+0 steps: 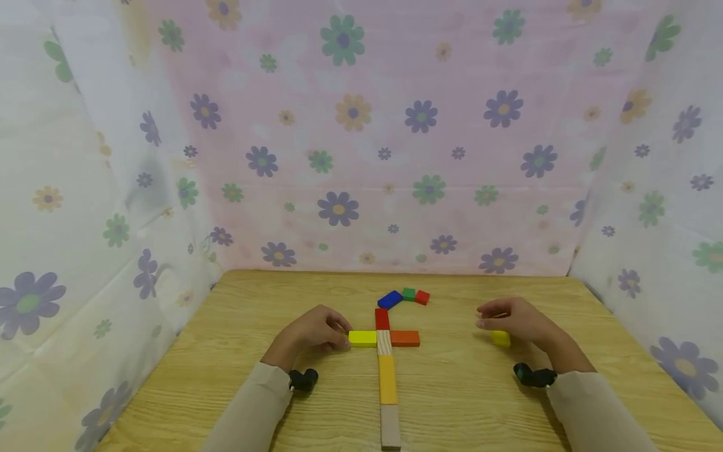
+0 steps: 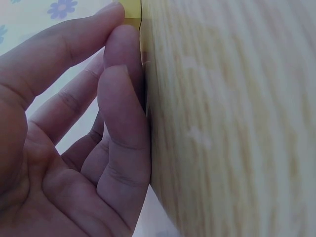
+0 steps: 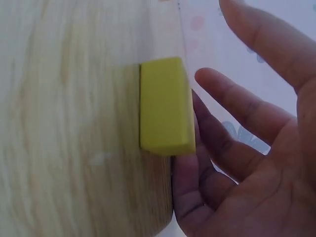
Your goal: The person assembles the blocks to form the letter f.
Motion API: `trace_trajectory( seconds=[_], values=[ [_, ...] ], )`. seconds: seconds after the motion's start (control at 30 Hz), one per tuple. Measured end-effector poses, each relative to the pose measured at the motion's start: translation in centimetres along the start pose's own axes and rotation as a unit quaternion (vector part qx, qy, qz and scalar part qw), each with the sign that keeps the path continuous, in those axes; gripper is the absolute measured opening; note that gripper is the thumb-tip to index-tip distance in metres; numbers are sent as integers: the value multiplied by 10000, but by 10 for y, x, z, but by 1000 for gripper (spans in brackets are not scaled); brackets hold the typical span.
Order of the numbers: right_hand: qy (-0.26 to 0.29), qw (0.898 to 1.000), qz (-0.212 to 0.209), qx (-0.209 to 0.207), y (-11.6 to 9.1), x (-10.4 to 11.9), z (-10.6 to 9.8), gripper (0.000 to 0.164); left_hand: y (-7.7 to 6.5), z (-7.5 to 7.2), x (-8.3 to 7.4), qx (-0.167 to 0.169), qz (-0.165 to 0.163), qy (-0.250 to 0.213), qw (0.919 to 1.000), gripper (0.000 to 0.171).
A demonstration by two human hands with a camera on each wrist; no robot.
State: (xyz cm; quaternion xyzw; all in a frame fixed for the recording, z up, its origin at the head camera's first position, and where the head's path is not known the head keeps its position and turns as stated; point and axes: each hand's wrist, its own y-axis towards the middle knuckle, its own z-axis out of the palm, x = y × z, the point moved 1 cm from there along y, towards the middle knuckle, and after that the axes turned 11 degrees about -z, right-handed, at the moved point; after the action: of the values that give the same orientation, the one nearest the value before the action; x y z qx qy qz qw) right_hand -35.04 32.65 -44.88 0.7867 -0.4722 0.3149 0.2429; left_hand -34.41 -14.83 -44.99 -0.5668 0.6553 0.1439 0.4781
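Note:
My left hand point(image 1: 316, 329) is at the left end of a yellow block point(image 1: 363, 339), fingers loosely bent and fingertips right at that end. In the left wrist view, a corner of this block point(image 2: 132, 10) shows just beyond the fingertips. It lies flat against a plain wood block point(image 1: 384, 343), with an orange-red block point(image 1: 405, 339) on the other side. My right hand point(image 1: 516, 320) hovers with spread fingers around another yellow block point(image 1: 501, 339). In the right wrist view, this block point(image 3: 165, 106) stands on the table in front of the palm, not gripped.
Below the plain wood block run an orange-yellow block point(image 1: 387, 380) and a tan block point(image 1: 390, 427). Above it lie a red block point(image 1: 382, 319), a slanted blue block point(image 1: 390, 300), a small green block point(image 1: 409, 294) and a small red block point(image 1: 422, 297). Flowered cloth point(image 1: 384, 132) surrounds the wooden table point(image 1: 452, 402).

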Motion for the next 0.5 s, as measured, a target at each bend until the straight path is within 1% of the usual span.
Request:
trace_trajectory(
  seconds=[0.27,0.33,0.4,0.5],
  values=[
    [280,9987,-235,352,-4,-5,-1,62,1,-1,2,42,28,-7,10000,27],
    [326,9980,-322,439,-6,-7,-2,62,2,-1,2,47,35,-14,10000,27],
    [389,9976,-318,467,-9,-11,-4,61,2,0,2,39,45,-10,10000,26],
    [601,9951,-467,629,-12,-18,-7,62,3,1,2,27,36,-20,10000,26]
  ],
)
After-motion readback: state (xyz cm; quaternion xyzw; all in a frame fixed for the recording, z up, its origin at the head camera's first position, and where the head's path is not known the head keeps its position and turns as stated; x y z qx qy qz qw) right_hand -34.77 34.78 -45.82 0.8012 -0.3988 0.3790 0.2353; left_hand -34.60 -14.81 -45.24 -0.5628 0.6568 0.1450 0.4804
